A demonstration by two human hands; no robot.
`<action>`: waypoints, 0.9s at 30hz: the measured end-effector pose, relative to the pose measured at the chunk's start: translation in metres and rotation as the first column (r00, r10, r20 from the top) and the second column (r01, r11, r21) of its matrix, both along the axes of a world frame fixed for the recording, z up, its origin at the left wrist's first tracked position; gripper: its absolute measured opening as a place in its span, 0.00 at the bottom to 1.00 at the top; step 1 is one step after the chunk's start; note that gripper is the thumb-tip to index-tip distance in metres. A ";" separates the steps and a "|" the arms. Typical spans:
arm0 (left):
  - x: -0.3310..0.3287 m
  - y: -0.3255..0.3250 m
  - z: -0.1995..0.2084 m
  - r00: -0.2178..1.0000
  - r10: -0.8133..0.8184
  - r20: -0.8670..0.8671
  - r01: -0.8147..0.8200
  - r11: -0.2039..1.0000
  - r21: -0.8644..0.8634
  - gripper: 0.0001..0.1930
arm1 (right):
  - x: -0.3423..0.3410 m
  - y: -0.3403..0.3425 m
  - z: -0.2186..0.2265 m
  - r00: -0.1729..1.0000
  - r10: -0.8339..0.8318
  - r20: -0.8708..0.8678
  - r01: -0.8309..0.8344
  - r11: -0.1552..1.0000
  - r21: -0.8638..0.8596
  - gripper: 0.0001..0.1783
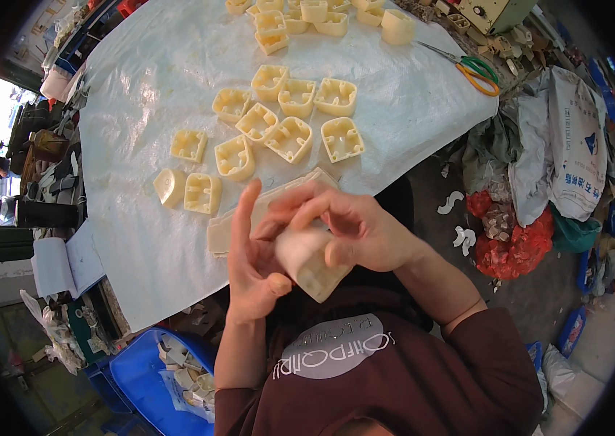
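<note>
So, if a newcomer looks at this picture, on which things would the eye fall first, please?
Probably first on the blurred cream piece in the right hand, at the centre, with the left hand close beside it. Then on the open cream boxes scattered over the white sheet above. Bright colours also stand out: green-and-orange scissors at upper right, a blue bin at lower left.

Bright white light fills an opening (2, 109) at far left. A broad table (155, 87) under glossy white sheeting dominates the room. Right of it, dark grey floor (431, 189) meets bulky white sacks (576, 145).
</note>
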State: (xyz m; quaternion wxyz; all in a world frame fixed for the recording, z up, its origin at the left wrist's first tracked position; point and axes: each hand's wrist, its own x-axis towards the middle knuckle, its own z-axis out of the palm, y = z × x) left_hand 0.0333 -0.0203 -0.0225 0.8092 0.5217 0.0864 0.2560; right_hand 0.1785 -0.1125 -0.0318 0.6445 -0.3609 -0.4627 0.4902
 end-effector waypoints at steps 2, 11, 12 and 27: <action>0.006 -0.010 -0.007 0.985 0.172 0.031 -0.175 0.971 0.162 0.37 | -0.013 0.000 -0.003 0.985 -0.143 -0.093 0.147 0.989 0.036 0.27; 0.002 -0.027 -0.006 0.889 0.395 -0.234 -0.447 0.859 -0.248 0.20 | -0.035 0.003 -0.003 0.994 -0.081 -0.068 0.084 0.996 0.035 0.28; 0.002 -0.022 -0.003 0.921 0.338 -0.196 -0.386 0.860 -0.333 0.21 | -0.027 0.002 -0.001 0.996 -0.055 0.067 0.051 0.997 0.060 0.35; -0.014 -0.007 -0.009 0.981 0.151 -0.123 -0.093 0.917 0.388 0.53 | -0.018 0.003 -0.006 0.899 -0.217 0.379 0.210 0.976 0.062 0.41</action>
